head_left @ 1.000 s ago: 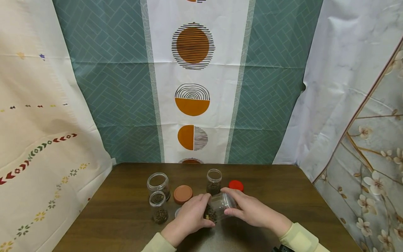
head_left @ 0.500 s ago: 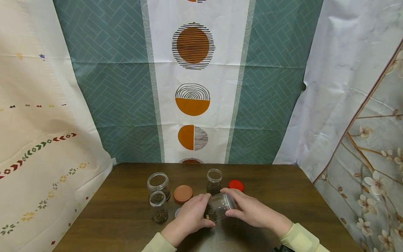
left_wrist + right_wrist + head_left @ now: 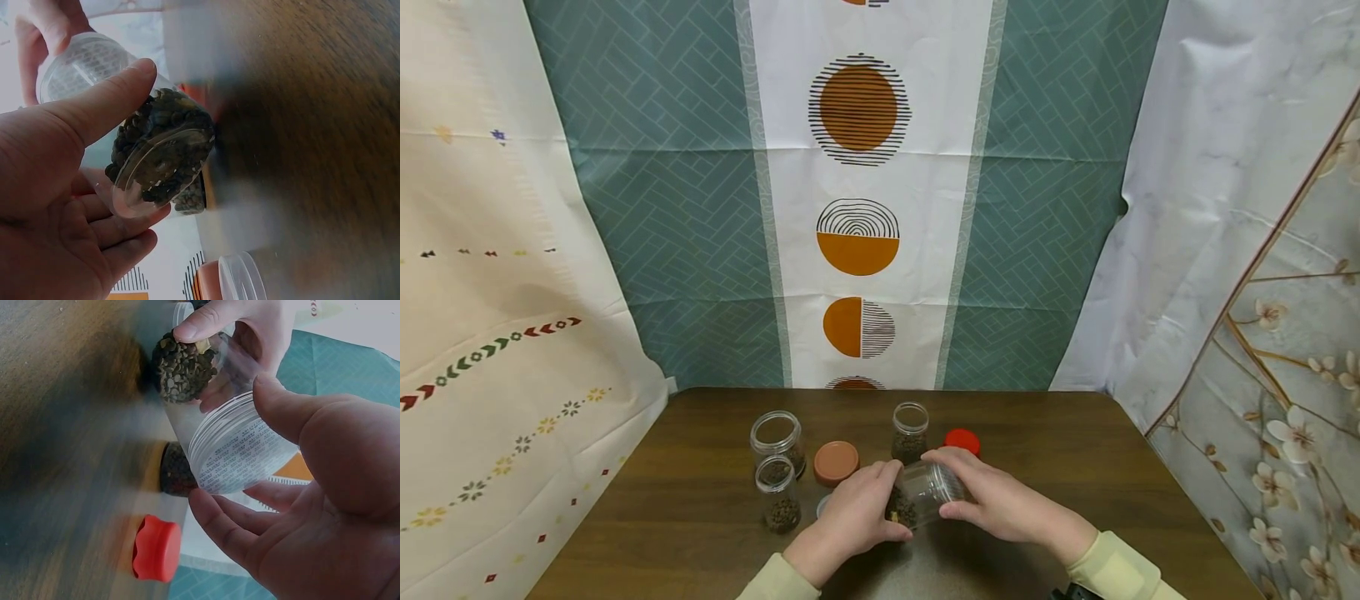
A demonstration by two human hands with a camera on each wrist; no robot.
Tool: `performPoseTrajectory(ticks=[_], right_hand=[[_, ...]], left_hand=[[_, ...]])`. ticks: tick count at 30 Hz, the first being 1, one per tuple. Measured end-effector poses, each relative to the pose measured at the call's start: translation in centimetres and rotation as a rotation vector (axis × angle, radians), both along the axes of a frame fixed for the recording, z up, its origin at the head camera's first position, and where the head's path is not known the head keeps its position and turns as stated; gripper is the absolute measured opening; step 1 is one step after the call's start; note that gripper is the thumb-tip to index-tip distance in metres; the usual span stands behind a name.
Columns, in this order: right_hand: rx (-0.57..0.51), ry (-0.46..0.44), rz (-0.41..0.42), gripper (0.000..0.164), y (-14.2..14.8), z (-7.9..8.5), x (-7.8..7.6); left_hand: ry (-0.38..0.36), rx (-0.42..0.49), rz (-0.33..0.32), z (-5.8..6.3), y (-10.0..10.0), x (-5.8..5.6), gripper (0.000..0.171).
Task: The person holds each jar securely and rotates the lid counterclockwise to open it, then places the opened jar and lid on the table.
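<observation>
A clear jar (image 3: 919, 492), partly filled with dark bean-like pieces (image 3: 165, 147), is held tilted over the table between both hands. My left hand (image 3: 856, 512) grips its base end, the thumb over the side and fingers beneath. At the other end, my right hand (image 3: 1003, 504) holds the clear threaded lid (image 3: 240, 447), which bears small print, between thumb and fingers. Behind the held jar stands a small lidless-looking jar (image 3: 910, 433) with dark contents. A red scalloped cap (image 3: 156, 549) lies beyond my right hand.
Two more clear jars, a wide one (image 3: 777, 433) and a narrower one (image 3: 778, 496), stand left on the brown table (image 3: 1060, 442). A terracotta-coloured lid (image 3: 836, 462) lies near them. A clear lid (image 3: 240, 275) is partly hidden by my left hand in the head view. Patterned cloths hang behind.
The fingers of my right hand have shifted slightly around the lid end. My left hand and the jar stay nearly still. The cloth at the left has shifted a little.
</observation>
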State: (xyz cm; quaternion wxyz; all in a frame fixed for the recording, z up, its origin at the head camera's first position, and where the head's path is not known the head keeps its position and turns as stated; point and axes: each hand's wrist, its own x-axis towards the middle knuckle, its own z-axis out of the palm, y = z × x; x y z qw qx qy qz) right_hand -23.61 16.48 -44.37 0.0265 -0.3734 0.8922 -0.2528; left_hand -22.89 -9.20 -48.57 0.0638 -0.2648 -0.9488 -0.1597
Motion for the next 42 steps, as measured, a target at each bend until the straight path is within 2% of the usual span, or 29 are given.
performPoseTrajectory(ticks=[6,13,16,21,31,42], right_hand=[[0.007,-0.046,-0.037,0.076,-0.2,0.1,0.2],[0.010,-0.078,-0.211,0.072,-0.8,0.4,-0.1],[0.026,-0.080,-0.244,0.071,-1.0,0.4,-0.2],[0.044,-0.096,-0.241,0.071,-1.1,0.5,-0.2],[0.052,-0.058,-0.205,0.069,-1.0,0.5,-0.3],[0.039,-0.078,-0.150,0.075,-0.7,0.3,0.0]], left_hand=[[0.001,-0.011,0.005,0.1,0.0,0.1,0.092],[0.021,-0.024,-0.006,0.1,0.0,0.2,0.091],[0.010,-0.030,-0.001,0.0,0.0,0.2,0.091],[0.013,-0.027,-0.009,0.0,0.0,0.1,0.091],[0.023,-0.023,-0.012,0.0,0.0,0.0,0.090],[0.030,-0.019,-0.012,0.0,-0.2,0.2,0.090]])
